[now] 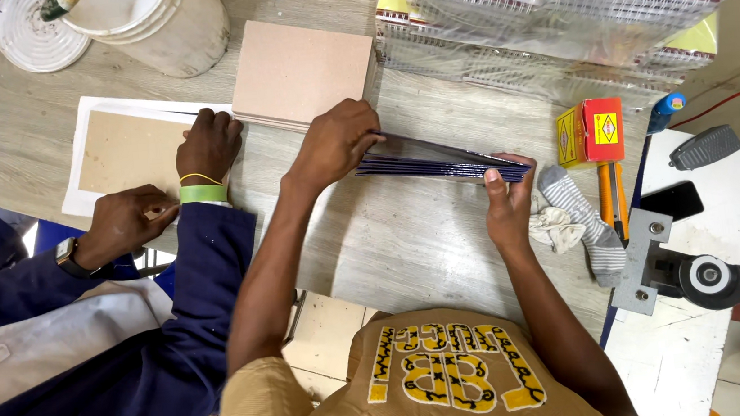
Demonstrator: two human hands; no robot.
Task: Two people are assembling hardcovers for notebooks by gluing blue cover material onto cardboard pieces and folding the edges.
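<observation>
My left hand (334,141) grips the left end of a thin stack of dark blue covers (438,161) standing on edge on the wooden table (391,242). My right hand (508,195) holds the stack's right end, thumb up against it. Just beyond my left hand lies a stack of brown cardboard sheets (298,68).
A co-worker in a dark blue sleeve presses one hand (207,147) and another hand (123,223) on a brown board on white paper (125,150). A white bucket (157,20) stands far left. Spiral-bound pads in plastic (550,10) lie far right. A red-and-yellow box (593,130), a sock (583,215) and a metal tool (678,264) sit at right.
</observation>
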